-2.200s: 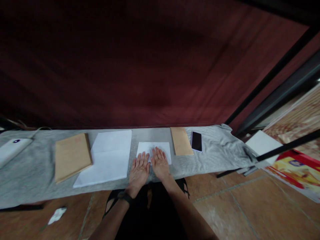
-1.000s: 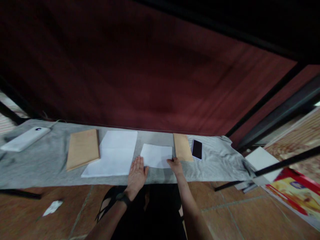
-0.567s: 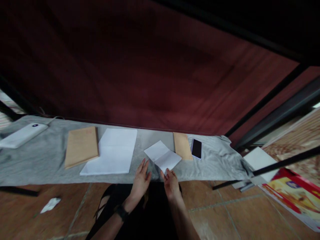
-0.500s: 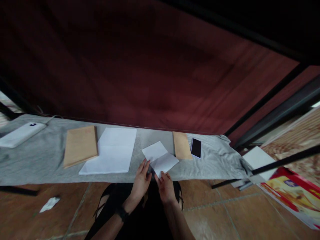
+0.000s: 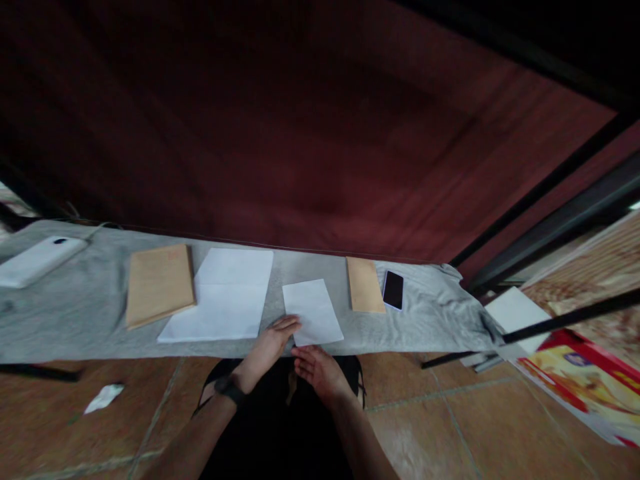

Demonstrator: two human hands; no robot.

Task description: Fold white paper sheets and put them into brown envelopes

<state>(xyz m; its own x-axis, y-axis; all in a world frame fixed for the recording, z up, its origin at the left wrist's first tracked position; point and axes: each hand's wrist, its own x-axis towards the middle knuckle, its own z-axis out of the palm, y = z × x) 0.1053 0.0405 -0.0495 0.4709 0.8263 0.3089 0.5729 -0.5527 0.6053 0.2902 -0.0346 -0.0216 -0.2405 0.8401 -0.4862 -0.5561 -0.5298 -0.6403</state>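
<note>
Small white rectangular paper sheet (image 5: 314, 310) is lying on the grey fabric cover (image 5: 430, 313), left hand (image 5: 270, 347) resting fingers at its 8 o'clock, right hand (image 5: 323, 373) meeting its 6 o'clock edge, can't tell if either is pinching; pressing lightly, evenly should be preventing skew.

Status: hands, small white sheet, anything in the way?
Left hand at left edge of small white sheet, right hand at its near edge; grips unclear. Sheet on gray cloth. Brown envelope and phone to its right, not touching it.
</note>
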